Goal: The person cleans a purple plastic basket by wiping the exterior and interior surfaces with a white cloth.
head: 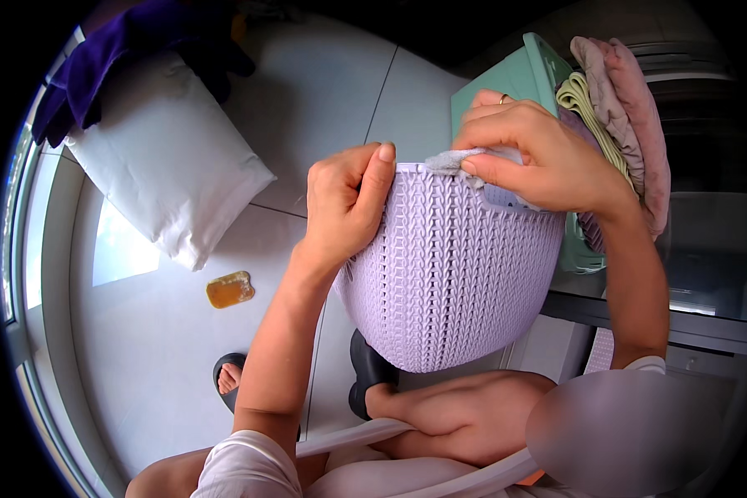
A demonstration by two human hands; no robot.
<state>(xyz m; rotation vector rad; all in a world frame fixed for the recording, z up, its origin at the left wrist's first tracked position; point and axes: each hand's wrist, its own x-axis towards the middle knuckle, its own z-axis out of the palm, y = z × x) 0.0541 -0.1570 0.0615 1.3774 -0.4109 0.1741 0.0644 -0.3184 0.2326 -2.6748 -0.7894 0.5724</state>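
A lavender plastic basket [454, 274] with a knit-pattern wall stands before me, above my lower legs. My left hand [352, 199] grips its rim at the left corner, thumb up. Between the fingers and thumb of my right hand [523, 149] is a pale grey cloth [451, 163], which lies against the rim beside the handle opening. Part of the cloth hangs by that opening. The inside of the basket is mostly hidden.
A green plastic basket [504, 75] with folded pink and yellow textiles [629, 118] is at the upper right. On the tiled floor at left lie a white pillow-like bundle [174, 155], a purple cloth [99, 75] and an amber-coloured flat piece [230, 289]. A window frame borders the left.
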